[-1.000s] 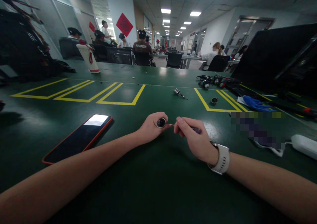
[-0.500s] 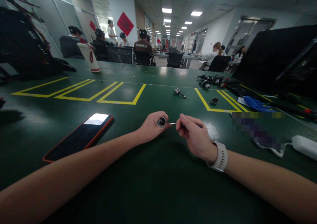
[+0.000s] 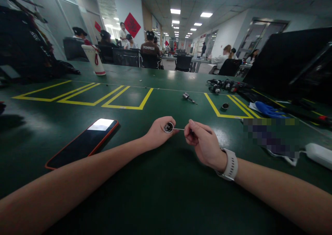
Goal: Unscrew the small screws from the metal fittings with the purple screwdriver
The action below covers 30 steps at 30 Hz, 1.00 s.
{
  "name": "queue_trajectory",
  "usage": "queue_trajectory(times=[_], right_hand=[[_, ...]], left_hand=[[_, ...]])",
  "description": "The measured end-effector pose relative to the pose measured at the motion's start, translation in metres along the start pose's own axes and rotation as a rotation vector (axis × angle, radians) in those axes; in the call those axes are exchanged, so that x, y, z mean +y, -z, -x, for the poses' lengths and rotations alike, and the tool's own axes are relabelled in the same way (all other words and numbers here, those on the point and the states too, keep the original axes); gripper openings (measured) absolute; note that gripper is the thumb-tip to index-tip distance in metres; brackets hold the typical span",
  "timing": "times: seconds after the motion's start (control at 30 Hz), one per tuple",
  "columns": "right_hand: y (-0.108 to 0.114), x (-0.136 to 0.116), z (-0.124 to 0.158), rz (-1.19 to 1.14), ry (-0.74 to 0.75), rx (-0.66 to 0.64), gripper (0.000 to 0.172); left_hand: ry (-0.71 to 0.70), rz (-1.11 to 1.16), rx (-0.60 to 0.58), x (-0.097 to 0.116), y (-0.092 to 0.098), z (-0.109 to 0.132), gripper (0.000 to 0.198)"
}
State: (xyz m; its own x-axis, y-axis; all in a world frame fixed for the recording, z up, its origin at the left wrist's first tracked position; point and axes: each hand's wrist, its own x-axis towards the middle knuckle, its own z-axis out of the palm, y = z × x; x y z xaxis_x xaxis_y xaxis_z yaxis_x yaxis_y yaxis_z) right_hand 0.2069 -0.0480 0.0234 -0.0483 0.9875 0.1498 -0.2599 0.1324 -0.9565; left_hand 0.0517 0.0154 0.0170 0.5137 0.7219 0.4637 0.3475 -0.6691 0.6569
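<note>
My left hand (image 3: 158, 133) is closed around a small round metal housing (image 3: 168, 127), whose open end faces me and shows dark and silvery parts inside. My right hand (image 3: 203, 141), wearing a pale watch on the wrist, pinches a thin screwdriver (image 3: 178, 129). Its slim metal shaft reaches left to the housing's rim; whether the tip sits inside or only touches cannot be made out. Fingers cover most of the dark handle. Beyond the hands lie a metal cylinder with a thin shaft (image 3: 189, 98) and a small metal ring-like cap (image 3: 225, 106).
An orange-cased phone (image 3: 83, 143) lies left on the green table (image 3: 160, 193). Farther back stand a white cup (image 3: 94, 60) and yellow tape outlines (image 3: 121, 107). To the right are black metal parts (image 3: 220, 85), a blue glove (image 3: 268, 108) and a white plastic block (image 3: 319, 154).
Both hands keep nearly the same pose, with the shaft still at the housing. The view has shifted very slightly. In the background, a standing person has moved a little to the right.
</note>
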Motion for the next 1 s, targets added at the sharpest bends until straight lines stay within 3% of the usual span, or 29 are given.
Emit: queue_trajectory(times=[0.17, 0.3, 0.4, 0.63, 0.8, 0.9, 1.0], right_hand=[[-0.002, -0.001, 0.002, -0.033, 0.006, 0.024, 0.035], [0.0, -0.004, 0.005, 0.285, 0.225, -0.032, 0.035], [0.002, -0.005, 0.006, 0.39, 0.255, -0.061, 0.036], [-0.002, -0.004, -0.001, -0.023, -0.03, 0.03, 0.034], [-0.002, -0.005, -0.005, -0.207, -0.12, 0.013, 0.033], [-0.001, -0.005, -0.005, -0.202, -0.106, 0.01, 0.033], [0.001, -0.004, -0.002, -0.065, 0.004, 0.026, 0.034]], left_hand=[[0.023, 0.008, 0.01, 0.0, 0.0, 0.001, 0.019], [0.039, 0.002, 0.005, 0.003, 0.001, 0.002, 0.017], [0.026, -0.027, -0.025, 0.006, 0.003, 0.002, 0.015], [0.019, -0.045, -0.025, 0.006, 0.003, 0.001, 0.015], [0.034, 0.016, -0.005, 0.003, 0.001, 0.001, 0.017], [0.049, 0.052, 0.004, 0.003, 0.0, 0.001, 0.018], [0.054, 0.059, 0.003, 0.003, 0.0, 0.001, 0.017]])
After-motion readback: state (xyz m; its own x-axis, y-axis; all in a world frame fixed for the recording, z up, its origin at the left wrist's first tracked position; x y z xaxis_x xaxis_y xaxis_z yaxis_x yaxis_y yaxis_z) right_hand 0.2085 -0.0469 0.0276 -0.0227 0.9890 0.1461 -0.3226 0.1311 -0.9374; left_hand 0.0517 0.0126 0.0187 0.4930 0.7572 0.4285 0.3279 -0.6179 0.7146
